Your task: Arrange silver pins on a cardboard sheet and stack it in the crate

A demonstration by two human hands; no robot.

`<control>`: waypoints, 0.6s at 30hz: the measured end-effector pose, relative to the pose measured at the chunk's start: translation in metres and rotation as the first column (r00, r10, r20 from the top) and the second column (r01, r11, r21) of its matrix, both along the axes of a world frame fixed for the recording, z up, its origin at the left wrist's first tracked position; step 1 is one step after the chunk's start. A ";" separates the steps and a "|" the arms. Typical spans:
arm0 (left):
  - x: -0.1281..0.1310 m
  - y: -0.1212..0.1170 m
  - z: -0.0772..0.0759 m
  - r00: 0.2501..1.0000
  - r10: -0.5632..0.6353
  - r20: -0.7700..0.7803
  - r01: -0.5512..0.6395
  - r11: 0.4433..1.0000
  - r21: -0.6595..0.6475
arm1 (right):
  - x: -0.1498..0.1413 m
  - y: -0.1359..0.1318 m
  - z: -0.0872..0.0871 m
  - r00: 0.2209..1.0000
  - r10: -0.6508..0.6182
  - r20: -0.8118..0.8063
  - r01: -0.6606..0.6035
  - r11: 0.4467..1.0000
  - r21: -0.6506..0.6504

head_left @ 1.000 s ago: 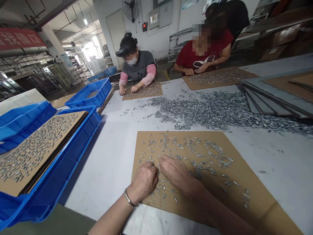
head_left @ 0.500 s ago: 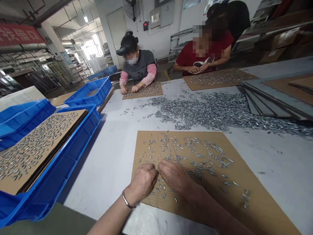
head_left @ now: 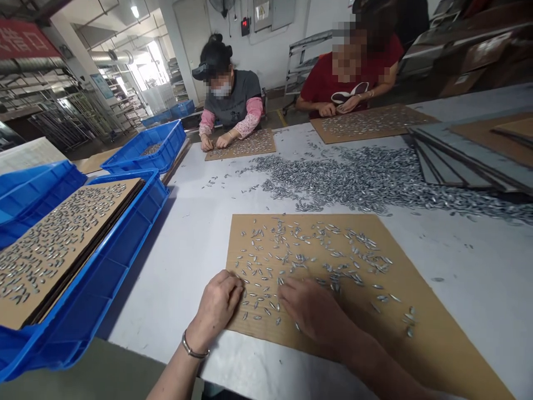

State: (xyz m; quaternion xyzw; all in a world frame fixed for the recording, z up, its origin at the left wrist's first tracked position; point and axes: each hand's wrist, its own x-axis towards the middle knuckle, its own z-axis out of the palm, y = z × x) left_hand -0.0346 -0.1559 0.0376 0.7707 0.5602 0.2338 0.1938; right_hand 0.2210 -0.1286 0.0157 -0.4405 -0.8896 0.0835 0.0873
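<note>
Apparently the sheet at hand is only partly worked. Small metal pieces [head_left: 260,299] lie on a brown cardboard sheet [head_left: 441,339] in front of the person; near its left front corner they sit singly, with gaps between them. Across the middle, the far side and the right, many are bunched or overlapping, so most of the separating seems left to do. The left hand [head_left: 220,300] is curled at the sheet's left edge, and the right hand [head_left: 310,311] bends its fingers down among the pieces; whether either grips one cannot be told. Beyond the sheet, a large loose pile [head_left: 353,180] lies on the white table [head_left: 166,250]. To the left, a blue tray [head_left: 125,261] holds stacked sheets, the top sheet [head_left: 14,314] covered with fairly evenly spread pieces, which looks like finished work.
</note>
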 end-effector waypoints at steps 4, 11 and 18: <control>0.007 -0.011 0.001 0.999 -0.024 0.041 0.025 0.999 -0.022 | -0.005 -0.015 0.001 1.000 0.029 0.003 -0.029 0.998 -0.058; 0.010 -0.018 0.000 0.999 -0.001 0.042 0.003 0.999 -0.043 | -0.011 -0.011 -0.010 0.997 0.077 0.025 -0.075 0.994 -0.076; -0.003 -0.026 -0.001 0.997 0.052 0.059 -0.050 0.998 -0.029 | 0.036 -0.011 0.005 0.909 -0.223 -0.352 0.157 0.966 -0.207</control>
